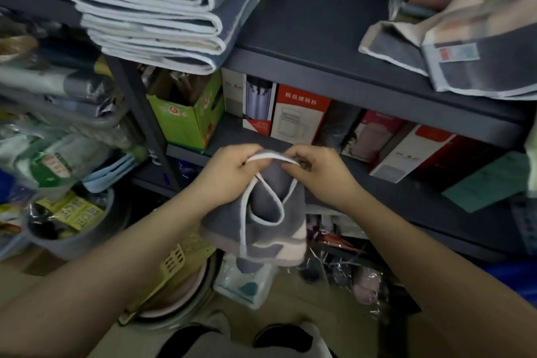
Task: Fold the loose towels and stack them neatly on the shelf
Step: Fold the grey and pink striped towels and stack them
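Grey towel with white trim held in the air in front of the shelf, below its front edge; long axis hangs down, top hem runs left-right between the hands. Left hand grip pinches the top hem at the left end, right hand grip pinches it at the right end; hands close together, so the cloth sags in a bunch. Shelf top: folded towel stack at left, overhanging the front edge; loose towels piled at right, draping over the edge; bare dark board between them. Lower level holds a green box and red-white boxes. Floor below is cluttered: yellow basket, grey tub, what looks like plastic wrap, blurred.
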`<state>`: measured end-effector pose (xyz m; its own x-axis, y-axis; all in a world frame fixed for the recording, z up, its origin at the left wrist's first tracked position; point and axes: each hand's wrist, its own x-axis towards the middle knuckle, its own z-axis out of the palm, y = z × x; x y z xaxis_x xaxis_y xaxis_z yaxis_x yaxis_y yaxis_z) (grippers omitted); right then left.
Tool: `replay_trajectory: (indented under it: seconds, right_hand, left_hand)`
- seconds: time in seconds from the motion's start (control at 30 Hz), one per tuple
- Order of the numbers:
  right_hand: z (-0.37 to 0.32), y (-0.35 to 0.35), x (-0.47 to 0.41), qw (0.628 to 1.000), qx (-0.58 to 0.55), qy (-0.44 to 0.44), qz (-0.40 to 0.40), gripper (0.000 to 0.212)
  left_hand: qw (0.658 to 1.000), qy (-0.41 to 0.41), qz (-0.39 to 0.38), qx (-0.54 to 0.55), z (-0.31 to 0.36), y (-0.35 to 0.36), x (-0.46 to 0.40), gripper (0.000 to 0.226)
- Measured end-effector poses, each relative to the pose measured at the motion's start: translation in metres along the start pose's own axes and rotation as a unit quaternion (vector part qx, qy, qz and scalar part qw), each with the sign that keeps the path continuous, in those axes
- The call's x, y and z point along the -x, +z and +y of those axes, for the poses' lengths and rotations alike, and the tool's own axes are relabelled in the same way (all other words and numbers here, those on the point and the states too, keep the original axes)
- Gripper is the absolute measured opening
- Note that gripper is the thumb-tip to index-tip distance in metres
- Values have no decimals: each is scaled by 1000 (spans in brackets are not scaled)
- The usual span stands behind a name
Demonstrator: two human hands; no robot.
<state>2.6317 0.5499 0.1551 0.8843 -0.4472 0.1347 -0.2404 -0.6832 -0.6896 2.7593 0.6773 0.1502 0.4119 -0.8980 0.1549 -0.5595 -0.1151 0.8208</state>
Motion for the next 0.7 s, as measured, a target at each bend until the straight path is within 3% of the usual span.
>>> replay_trajectory:
  seconds: [0.07,0.13,0.2,0.27,0.33,0.37,0.4,0.47,0.53,0.6,0.7]
  right_hand:
    - [8,0,0,998,56,4,-9,12]
    - [18,3,-1,996,79,25,-28,19]
    - [32,9,1,993,93,49,-58,30]
    - [47,14,5,987,105,91,-79,32]
    - [61,17,12,983,104,124,-84,25]
    - [66,17,15,982,98,139,-80,18]
    - [71,16,17,982,85,150,-72,15]
    - [75,15,19,981,48,178,-64,20]
    - [73,15,18,979,-2,194,-62,15]
    - [64,17,17,974,-64,207,-61,24]
    - [44,18,14,975,-120,180,-52,42]
  left_hand:
    - [992,-41,32,114,3,-1,0,22]
    - [961,-98,71,249,6,1,0,22]
    - [899,-150,108,397,4,-2,-2,21]
    - [816,-206,114,528,-4,-11,-3,21]
    - [736,-272,111,610,-13,-19,-4,39]
    - [718,-291,126,619,-18,-21,-5,49]
    - [716,-301,147,613,-24,-21,-6,55]
    - [732,-329,175,570,-33,-19,-9,44]
    - [760,-373,137,514,-37,-14,-11,32]
    - [779,-406,91,469,-39,-7,-14,26]
    - [852,-377,47,360,-36,8,-15,20]
